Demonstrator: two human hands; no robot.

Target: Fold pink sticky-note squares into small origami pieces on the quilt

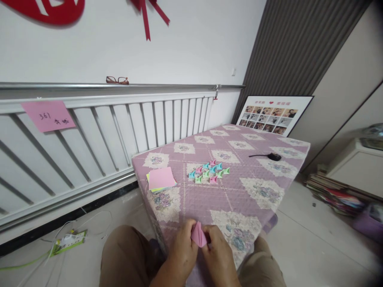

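A folded piece of pink paper point(199, 235) is held between both hands at the table's near edge. My left hand point(183, 244) grips its left side, and my right hand point(218, 246) pinches its right side. Beyond them on the purple patterned tablecloth point(197, 203), several small folded paper pieces point(212, 169) in pink, blue and green stand grouped in rows. To their left lies a stack of square coloured paper point(161, 178) with a pink sheet on top.
A black object with a thin handle point(274, 156) lies on the table's right part. A white radiator point(143, 123) runs along the left, with glasses point(117, 80) on the pipe above. A framed photo board point(271, 113) leans behind the table.
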